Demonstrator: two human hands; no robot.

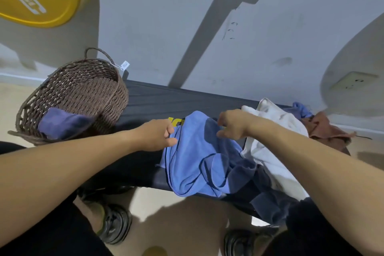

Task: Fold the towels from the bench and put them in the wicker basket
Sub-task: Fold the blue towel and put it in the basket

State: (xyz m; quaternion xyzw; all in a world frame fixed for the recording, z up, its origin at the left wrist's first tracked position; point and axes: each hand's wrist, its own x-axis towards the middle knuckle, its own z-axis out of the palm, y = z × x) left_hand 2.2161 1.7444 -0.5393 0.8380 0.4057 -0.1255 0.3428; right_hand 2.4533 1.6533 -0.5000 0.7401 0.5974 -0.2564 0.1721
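Head view, both hands [160, 135] [232, 124] pinching blue towel [199, 164] edge

Bare bench [166, 100] reaches the basket [79, 89] — its mouth seemingly unblocked.

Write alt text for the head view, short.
A person's left hand and right hand pinch the far edge of a light blue towel on a black bench. A wicker basket at left holds a dark blue towel.
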